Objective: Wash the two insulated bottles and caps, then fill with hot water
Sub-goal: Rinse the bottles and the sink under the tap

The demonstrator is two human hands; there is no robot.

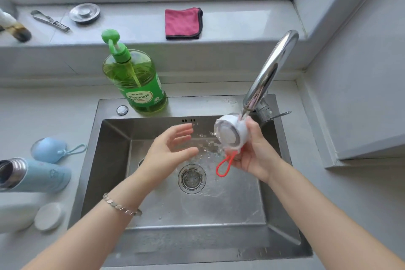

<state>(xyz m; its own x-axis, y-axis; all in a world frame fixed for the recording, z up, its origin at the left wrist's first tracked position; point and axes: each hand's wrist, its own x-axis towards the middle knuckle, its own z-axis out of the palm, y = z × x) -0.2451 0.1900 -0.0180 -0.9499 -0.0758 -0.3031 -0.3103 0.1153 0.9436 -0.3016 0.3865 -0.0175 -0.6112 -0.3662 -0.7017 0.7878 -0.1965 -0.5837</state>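
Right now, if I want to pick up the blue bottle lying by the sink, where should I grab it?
Probably round the middle of the blue bottle, coming down from above. It lies on its side on the counter left of the sink, so its round blue body is bare on top, while the uncapped steel mouth points left, away from the sink.

grey counter [43, 112], blue bottle [43, 175] on its side, blue cap [49, 149] just behind, white bottle [15, 215] nearer

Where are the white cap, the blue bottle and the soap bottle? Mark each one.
white cap [228, 136]: head view, on its inner face.
blue bottle [45, 176]: head view, on its body.
soap bottle [137, 82]: head view, on its green body.
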